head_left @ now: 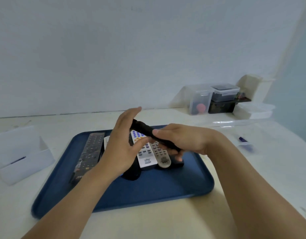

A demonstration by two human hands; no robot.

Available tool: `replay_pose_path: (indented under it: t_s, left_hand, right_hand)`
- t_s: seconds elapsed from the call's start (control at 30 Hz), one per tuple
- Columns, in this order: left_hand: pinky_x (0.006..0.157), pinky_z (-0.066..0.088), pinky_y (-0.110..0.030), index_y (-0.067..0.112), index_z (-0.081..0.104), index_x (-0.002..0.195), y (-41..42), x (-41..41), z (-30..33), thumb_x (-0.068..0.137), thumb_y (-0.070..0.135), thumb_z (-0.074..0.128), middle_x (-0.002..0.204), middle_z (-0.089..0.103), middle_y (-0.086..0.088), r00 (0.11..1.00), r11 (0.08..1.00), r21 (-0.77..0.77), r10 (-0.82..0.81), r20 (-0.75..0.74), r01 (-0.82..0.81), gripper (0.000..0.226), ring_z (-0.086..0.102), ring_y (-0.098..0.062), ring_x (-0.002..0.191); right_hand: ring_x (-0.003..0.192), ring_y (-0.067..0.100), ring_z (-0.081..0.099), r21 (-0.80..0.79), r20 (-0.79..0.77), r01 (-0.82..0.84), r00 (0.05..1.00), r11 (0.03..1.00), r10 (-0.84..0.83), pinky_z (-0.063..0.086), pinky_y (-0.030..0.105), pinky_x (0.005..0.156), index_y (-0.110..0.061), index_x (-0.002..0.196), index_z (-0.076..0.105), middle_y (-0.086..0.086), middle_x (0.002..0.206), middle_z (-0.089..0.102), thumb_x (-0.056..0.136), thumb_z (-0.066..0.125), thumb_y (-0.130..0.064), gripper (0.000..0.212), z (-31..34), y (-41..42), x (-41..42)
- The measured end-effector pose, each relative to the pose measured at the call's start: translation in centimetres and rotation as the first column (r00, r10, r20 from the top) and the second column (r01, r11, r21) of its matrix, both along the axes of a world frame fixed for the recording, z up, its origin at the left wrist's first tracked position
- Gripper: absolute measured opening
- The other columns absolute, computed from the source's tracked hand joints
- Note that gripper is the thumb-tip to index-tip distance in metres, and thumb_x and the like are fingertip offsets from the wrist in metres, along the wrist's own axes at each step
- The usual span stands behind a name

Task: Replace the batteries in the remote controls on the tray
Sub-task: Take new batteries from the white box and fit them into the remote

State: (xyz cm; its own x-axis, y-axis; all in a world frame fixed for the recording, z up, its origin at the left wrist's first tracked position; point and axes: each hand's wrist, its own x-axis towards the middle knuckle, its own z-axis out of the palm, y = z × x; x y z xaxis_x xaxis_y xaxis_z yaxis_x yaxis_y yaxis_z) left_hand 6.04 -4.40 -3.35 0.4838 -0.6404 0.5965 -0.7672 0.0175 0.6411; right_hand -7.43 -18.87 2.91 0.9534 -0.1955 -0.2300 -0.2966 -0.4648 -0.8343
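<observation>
A black remote (144,129) is held in the air above the blue tray (166,187). My right hand (181,139) grips its near end, thumb on top and fingers curled underneath. My left hand (122,144) is at its far end, fingers straight against the side and thumb reaching under the remote. On the tray lie a long black remote (90,152) at the left, a white remote with purple and orange buttons (145,156), a grey remote (161,156) and another dark remote (131,173) partly hidden under my left wrist.
A translucent box (19,152) stands left of the tray. Clear lidded containers (216,97) stand at the back right by the wall. A clear lid (248,125) and a blue battery (243,139) lie to the right of the tray.
</observation>
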Motion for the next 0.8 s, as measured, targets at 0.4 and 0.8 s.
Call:
replay_pose_path:
  t_s: [0.4,0.8]
  left_hand:
    - [0.110,0.032,-0.021,0.027,0.058,0.141,-0.3,-1.7,-1.0,0.090,0.064,0.054,0.141,0.055,0.008,0.875,0.836,0.542,-0.323,0.359,0.087,0.063,0.047,-0.009,0.129]
    - [0.099,0.019,0.002,0.030,0.063,0.136,-0.2,-1.1,-1.0,0.089,0.052,0.070,0.138,0.056,0.011,0.904,0.846,0.520,-0.310,0.295,0.120,0.053,0.047,-0.003,0.125]
  right_hand:
    - [0.055,0.030,0.068,-0.633,-0.183,0.280,0.852,0.721,-0.491,0.062,0.042,0.076,-0.001,0.081,0.053,0.016,0.069,0.065,0.097,0.041,-0.020,0.027,-0.4,-1.0,-0.8]
    - [0.080,0.028,0.057,-0.798,-0.038,0.267,0.872,0.540,-0.487,0.044,0.031,0.070,-0.015,0.087,0.047,0.004,0.088,0.054,0.088,0.070,-0.042,0.036,-1.2,-1.0,-0.1]
